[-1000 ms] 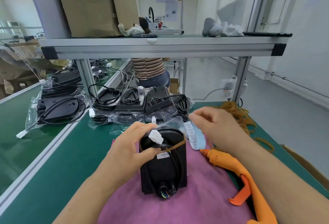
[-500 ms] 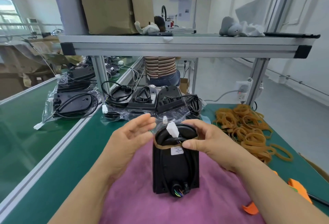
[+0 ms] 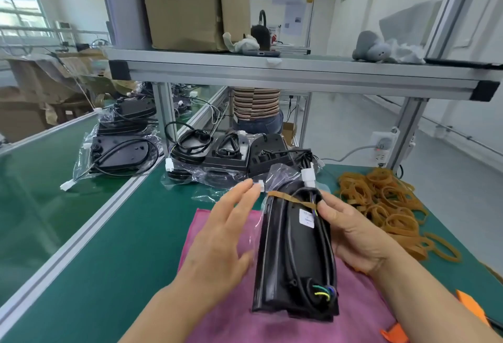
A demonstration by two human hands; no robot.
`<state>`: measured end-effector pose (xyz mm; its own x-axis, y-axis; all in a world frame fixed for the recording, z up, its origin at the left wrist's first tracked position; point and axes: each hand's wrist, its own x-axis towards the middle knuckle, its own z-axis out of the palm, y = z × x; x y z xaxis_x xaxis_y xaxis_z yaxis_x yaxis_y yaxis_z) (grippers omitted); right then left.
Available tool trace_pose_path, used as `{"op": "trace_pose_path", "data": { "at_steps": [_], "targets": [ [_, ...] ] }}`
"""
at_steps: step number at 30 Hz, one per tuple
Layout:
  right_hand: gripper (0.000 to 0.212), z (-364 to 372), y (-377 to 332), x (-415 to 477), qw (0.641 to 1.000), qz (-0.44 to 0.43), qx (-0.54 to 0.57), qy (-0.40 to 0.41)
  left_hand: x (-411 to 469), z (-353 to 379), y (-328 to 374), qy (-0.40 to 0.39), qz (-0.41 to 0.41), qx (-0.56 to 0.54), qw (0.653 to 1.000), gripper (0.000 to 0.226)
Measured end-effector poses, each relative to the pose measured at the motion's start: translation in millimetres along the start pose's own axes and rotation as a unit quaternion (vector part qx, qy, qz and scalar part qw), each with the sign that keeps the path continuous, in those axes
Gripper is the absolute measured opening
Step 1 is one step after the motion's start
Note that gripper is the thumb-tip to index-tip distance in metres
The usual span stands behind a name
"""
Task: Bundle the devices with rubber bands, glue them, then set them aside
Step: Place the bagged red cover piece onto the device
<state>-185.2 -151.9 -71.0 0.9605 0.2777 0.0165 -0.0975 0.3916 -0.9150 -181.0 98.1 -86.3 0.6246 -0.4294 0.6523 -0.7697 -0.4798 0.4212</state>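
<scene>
While the black device [image 3: 295, 255] is tilted up over the pink cloth [image 3: 285, 326], it is gripped along its right edge by the right hand [image 3: 353, 236], with the thumb pressed near a white label on its face. A tan rubber band [image 3: 288, 197] is wrapped around the device's far end, and a coiled black cable is pinned against the body; coloured wire ends are seen at the near end, and a white connector [image 3: 308, 176] sticks up at the far end. The left hand [image 3: 223, 236] is held flat with its fingers spread wide, just beside the device's left side, gripping nothing. A heap of loose rubber bands [image 3: 386, 206] is spread on the green table [image 3: 95, 261] to the right. More bagged devices [image 3: 231, 154] are lined up further back, under a metal shelf [image 3: 299, 75]. An orange tool [image 3: 394, 334] is partly seen at the bottom right corner.
</scene>
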Motion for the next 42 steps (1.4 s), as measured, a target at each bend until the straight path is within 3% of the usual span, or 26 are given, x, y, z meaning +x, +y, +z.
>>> {"op": "trace_pose_path", "data": {
  "at_steps": [4,7,13,17,20,23,24,27,29,33,37,42],
  "targets": [
    [0.060,9,2,-2,0.999,0.043,0.001,0.026,6,0,9,0.027,0.137,0.044,0.989,0.068],
    [0.071,16,4,-5,0.994,0.105,-0.005,0.024,6,-1,11,0.007,0.151,0.028,0.988,0.050],
    [0.035,18,9,-1,0.980,0.178,-0.065,0.065,0,-8,21,-0.022,0.049,-0.077,0.996,0.050],
    [0.038,32,-1,-4,0.976,0.157,-0.139,0.054,0,-14,24,-0.025,-0.020,-0.131,0.991,0.051],
    [0.026,27,-7,-2,0.911,0.130,-0.384,0.077,-3,-13,21,-0.027,-0.124,-0.187,0.974,0.043],
    [0.022,23,-14,-4,0.858,0.037,-0.500,0.115,-5,-13,20,-0.042,-0.213,-0.253,0.943,0.032],
    [0.025,25,-17,-8,0.862,-0.003,-0.495,0.109,-5,-14,19,-0.047,-0.233,-0.264,0.935,0.035],
    [0.056,27,-19,-19,0.967,-0.034,-0.249,0.038,-5,-16,11,-0.047,-0.292,-0.180,0.938,0.051],
    [0.068,28,-18,-18,0.990,-0.021,-0.137,0.020,-4,-19,7,-0.061,-0.316,-0.162,0.933,0.054],
    [0.028,28,-4,-18,0.974,0.018,-0.225,0.032,-1,-17,6,-0.108,-0.331,-0.196,0.917,0.042],
    [0.061,28,12,-21,0.952,0.069,-0.277,0.108,-5,-7,5,-0.165,-0.386,-0.185,0.889,0.052],
    [0.068,27,28,-17,0.888,0.129,-0.397,0.190,-11,4,6,-0.222,-0.424,-0.203,0.854,0.040]
  ]
}}
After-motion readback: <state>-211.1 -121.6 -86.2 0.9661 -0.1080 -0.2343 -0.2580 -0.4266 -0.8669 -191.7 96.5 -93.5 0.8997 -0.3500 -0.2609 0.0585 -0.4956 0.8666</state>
